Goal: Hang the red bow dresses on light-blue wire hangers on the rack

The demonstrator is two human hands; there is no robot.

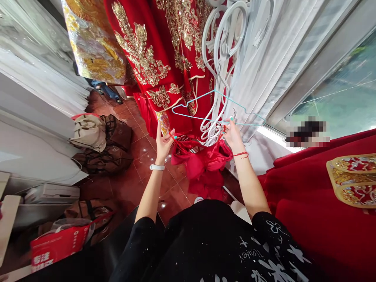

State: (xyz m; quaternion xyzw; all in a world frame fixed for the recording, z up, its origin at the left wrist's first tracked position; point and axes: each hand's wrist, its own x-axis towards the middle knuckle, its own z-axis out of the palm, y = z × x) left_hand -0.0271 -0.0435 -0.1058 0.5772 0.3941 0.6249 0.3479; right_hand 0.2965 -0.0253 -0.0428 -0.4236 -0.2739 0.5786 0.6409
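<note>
Light, springy teal-coated wire hanger (199,98), best held at the shoulder ends, pinched there between fingers of left hand (163,147) and right hand (234,137).

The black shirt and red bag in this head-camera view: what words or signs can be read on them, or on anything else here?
Black T-shirt: white lettering, upside down; the small Latin word and the large brushstroke characters are too skewed and cut off to read.
Red shopping bag: white characters, too blurred to read.
No other readable text.
</note>
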